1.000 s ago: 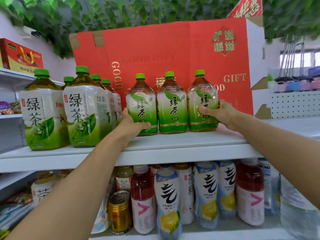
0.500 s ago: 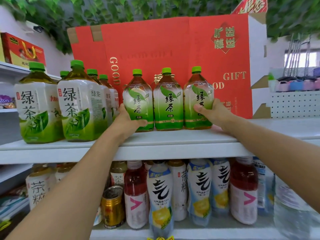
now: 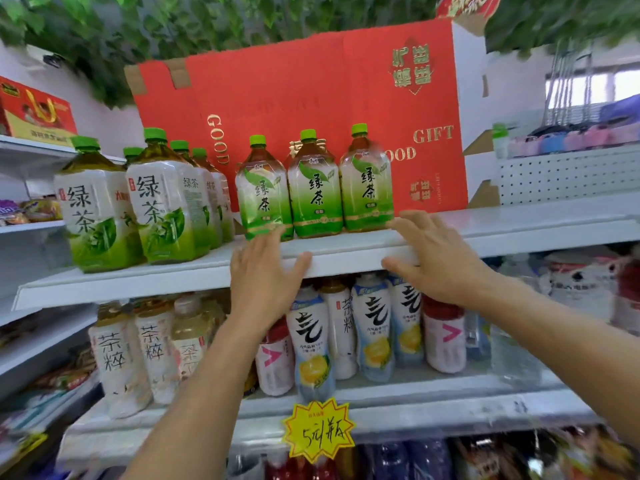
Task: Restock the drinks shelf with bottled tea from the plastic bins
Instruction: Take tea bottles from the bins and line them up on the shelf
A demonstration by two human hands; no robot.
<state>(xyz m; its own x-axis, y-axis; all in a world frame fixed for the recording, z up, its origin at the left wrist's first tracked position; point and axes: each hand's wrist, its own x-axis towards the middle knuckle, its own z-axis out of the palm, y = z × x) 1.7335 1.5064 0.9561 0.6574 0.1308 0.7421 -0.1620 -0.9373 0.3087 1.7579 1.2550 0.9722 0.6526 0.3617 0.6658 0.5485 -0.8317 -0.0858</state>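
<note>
Head view: both hands are being held at mid-frame before the white shelf edge, the left hand and right hand spread-fingered, grasping nothing. Just beyond, three green tea bottles are being displayed upright, side by side, before a red gift box.

White wall (leafy overhead), window

On the top shelf stand three small green tea bottles in a row, and at its left end at least five big ones. Two open hands, left and right, are at its front edge. One red box stands behind.
</note>
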